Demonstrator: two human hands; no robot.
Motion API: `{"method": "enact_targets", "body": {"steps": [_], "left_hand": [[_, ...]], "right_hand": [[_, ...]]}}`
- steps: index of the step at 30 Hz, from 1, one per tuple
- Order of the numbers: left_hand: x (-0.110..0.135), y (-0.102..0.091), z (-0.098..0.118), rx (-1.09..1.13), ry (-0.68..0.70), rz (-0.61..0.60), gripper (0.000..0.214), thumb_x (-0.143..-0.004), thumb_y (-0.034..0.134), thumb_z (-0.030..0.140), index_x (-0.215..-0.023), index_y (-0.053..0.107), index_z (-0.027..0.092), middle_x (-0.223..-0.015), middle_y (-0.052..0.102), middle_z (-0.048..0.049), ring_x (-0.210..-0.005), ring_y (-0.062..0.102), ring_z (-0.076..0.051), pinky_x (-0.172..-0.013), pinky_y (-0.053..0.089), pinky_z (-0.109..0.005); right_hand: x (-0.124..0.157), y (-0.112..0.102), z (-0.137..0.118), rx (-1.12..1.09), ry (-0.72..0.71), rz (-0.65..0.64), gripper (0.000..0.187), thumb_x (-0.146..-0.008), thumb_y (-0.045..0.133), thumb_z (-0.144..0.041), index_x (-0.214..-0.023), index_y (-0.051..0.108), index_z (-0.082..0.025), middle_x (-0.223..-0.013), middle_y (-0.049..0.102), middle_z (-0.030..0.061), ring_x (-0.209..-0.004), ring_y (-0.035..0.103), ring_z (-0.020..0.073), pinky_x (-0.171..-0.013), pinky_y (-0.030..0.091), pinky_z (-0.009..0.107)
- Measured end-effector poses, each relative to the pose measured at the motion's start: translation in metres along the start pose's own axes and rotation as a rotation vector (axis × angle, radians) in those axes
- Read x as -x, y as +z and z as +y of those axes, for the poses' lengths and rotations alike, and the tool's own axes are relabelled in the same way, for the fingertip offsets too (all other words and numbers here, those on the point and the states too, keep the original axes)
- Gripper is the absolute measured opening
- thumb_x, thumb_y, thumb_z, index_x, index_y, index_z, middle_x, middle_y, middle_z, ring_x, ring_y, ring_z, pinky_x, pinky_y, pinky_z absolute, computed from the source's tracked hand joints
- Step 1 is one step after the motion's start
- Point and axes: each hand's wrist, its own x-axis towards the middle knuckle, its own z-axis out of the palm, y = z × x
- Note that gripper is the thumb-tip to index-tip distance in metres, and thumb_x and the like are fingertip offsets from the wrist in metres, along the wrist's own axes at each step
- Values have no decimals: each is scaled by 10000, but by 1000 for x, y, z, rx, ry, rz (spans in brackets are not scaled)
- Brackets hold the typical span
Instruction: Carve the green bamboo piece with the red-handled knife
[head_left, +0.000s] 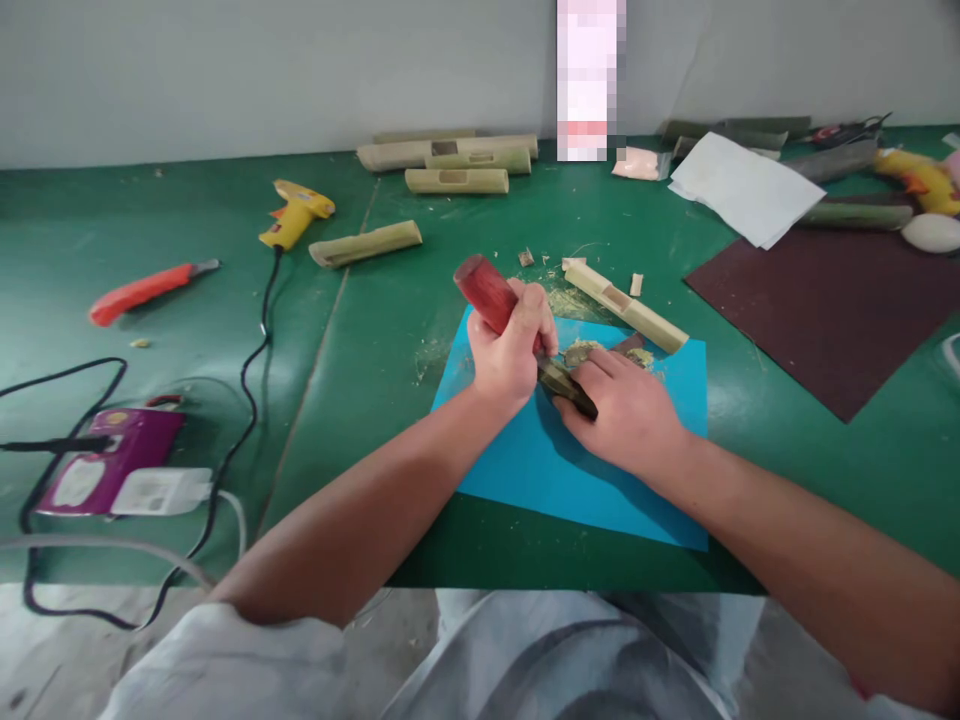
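Tool (487,290) with red handle in left hand (510,352), right hand (630,412) on dark end

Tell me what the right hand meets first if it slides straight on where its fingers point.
Most likely the left hand, gripping the red-handled tool right ahead; depth is unclear.

**Green table (150,300), bare wall (225,70)**

Table is matt green and fills most of the view. Behind its far edge: plain pale grey wall, touching it. Below its near edge: light grey floor (67,640). Light soft and even, faint sheen on table's left part.
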Motion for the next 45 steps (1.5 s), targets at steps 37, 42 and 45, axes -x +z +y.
{"method": "enact_targets", "body": {"steps": [37,42,45], "left_hand": [[5,4,-3,-69,139,-26,430,-887,744,472,-608,553,206,-500,541,38,-457,519,-95,-489,435,-262],[5,5,-3,-45,129,-25,474,-898,727,477,-578,510,203,-468,512,44,-420,478,-88,-469,401,-261],[5,5,-3,-68,135,-29,527,-903,714,499,-533,489,199,-455,491,38,-423,465,-88,-474,380,-270]], "right_hand": [[0,1,0,-17,-15,17,101,-910,623,-258,-834,629,-192,-893,682,101,-830,614,234,-709,450,352],[0,1,1,-27,-19,12,115,-921,605,-270,-844,635,-190,-897,685,102,-837,612,237,-719,452,355],[0,2,1,-34,-27,2,134,-931,586,-281,-852,638,-186,-910,688,108,-842,609,240,-720,451,359]]}}
